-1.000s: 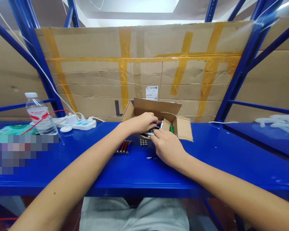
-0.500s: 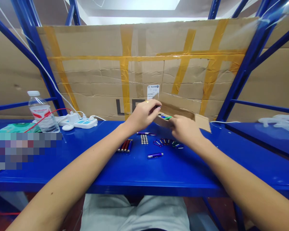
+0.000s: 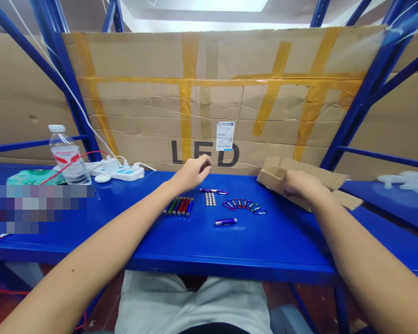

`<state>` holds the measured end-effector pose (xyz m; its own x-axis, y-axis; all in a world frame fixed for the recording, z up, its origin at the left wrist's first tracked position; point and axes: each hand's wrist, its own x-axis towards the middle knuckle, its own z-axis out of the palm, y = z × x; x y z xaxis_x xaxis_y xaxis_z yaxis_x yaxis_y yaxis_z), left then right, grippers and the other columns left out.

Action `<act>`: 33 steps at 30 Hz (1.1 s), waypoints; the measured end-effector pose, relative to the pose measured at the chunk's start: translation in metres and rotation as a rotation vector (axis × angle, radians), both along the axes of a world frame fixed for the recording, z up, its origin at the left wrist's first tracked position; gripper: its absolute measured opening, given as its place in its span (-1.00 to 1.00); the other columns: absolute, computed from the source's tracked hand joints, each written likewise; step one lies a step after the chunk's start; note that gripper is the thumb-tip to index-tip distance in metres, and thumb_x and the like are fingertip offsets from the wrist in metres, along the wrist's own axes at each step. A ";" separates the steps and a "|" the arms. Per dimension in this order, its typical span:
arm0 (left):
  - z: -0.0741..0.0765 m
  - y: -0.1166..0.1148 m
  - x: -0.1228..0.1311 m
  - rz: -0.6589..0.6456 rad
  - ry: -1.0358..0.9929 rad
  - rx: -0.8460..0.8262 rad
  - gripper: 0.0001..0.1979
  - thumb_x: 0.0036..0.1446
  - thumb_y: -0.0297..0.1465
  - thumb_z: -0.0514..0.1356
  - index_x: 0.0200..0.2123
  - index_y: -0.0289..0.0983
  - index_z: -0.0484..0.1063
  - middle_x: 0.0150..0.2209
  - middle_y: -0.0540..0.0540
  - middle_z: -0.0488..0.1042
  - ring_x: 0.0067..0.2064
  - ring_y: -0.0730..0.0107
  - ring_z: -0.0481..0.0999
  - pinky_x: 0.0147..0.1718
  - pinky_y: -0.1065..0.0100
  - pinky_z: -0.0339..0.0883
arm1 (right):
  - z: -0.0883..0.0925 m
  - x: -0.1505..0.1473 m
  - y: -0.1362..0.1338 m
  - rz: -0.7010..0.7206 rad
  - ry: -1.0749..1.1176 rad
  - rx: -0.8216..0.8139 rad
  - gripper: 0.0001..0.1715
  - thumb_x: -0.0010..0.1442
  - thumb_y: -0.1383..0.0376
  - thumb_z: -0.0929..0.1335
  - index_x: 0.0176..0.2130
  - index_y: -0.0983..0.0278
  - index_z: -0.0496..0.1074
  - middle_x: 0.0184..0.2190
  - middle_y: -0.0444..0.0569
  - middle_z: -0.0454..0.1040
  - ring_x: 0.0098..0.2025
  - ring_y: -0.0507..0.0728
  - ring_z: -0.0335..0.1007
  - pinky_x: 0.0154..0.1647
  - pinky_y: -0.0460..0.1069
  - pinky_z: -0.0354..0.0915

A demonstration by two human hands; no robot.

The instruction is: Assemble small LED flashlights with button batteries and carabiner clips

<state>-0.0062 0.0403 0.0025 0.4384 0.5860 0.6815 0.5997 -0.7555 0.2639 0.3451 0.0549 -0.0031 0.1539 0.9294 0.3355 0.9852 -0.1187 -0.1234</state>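
Note:
My left hand [image 3: 194,173] hovers above the back of the table, its fingertips pinched; a tiny dark spot shows at them, too small to name. At the right, my right hand [image 3: 301,182] is closed on the near side of an open cardboard box [image 3: 320,174], its fingertips partly hidden. Below my left hand lies a row of small green, red and blue metal flashlights [image 3: 179,207], partly behind my forearm. Button batteries [image 3: 211,199] stand in a tight grid. Coloured carabiners [image 3: 243,204] form an arc. A purple flashlight [image 3: 225,222] lies in front; another purple one [image 3: 208,190] lies behind the batteries.
A water bottle [image 3: 68,155], a green packet [image 3: 35,176] and a white power strip [image 3: 125,172] with cables occupy the left. Taped cardboard [image 3: 146,111] walls off the back between blue metal posts. White tubing [image 3: 404,181] lies at the far right.
My right hand has carried the box rightward and down to the table. My left hand has come away from the box, slightly left and lower.

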 end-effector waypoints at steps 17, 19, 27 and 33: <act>-0.018 -0.014 0.028 -0.331 -0.123 -0.396 -0.93 0.21 -0.46 0.10 -0.22 -0.26 0.24 -0.40 -0.04 0.53 -0.37 0.41 0.56 -0.36 0.35 0.41 | -0.022 -0.122 -0.040 0.937 0.507 0.119 -0.80 0.18 0.24 0.33 -0.20 0.29 0.43 -0.40 -0.06 0.51 -0.41 0.07 0.38 -0.36 -0.03 0.26; -0.018 -0.017 0.030 -0.337 -0.106 -0.413 -0.94 0.22 -0.48 0.09 -0.23 -0.26 0.23 -0.44 -0.03 0.53 -0.36 0.39 0.57 -0.36 0.34 0.41 | -0.026 -0.126 -0.041 0.923 0.511 0.135 -0.86 0.18 0.28 0.32 -0.24 0.29 0.42 -0.39 -0.06 0.52 -0.40 0.06 0.38 -0.36 -0.03 0.25; -0.014 -0.025 0.034 -0.354 -0.116 -0.494 -0.90 0.23 -0.49 0.09 -0.25 -0.24 0.16 -0.47 -0.01 0.52 -0.39 0.39 0.57 -0.37 0.35 0.39 | -0.015 -0.121 -0.051 0.983 0.527 0.106 -0.87 0.18 0.26 0.33 -0.34 0.29 0.43 -0.42 -0.08 0.51 -0.41 0.05 0.35 -0.36 -0.04 0.23; -0.006 -0.030 0.030 -0.143 0.056 -0.217 -0.86 0.23 -0.33 0.14 -0.35 -0.25 0.26 -0.47 0.00 0.45 -0.42 0.41 0.44 -0.43 0.36 0.23 | -0.007 -0.118 -0.055 0.924 0.652 0.023 -0.83 0.13 0.22 0.35 -0.37 0.30 0.41 -0.49 -0.10 0.45 -0.50 0.03 0.30 -0.44 -0.04 0.23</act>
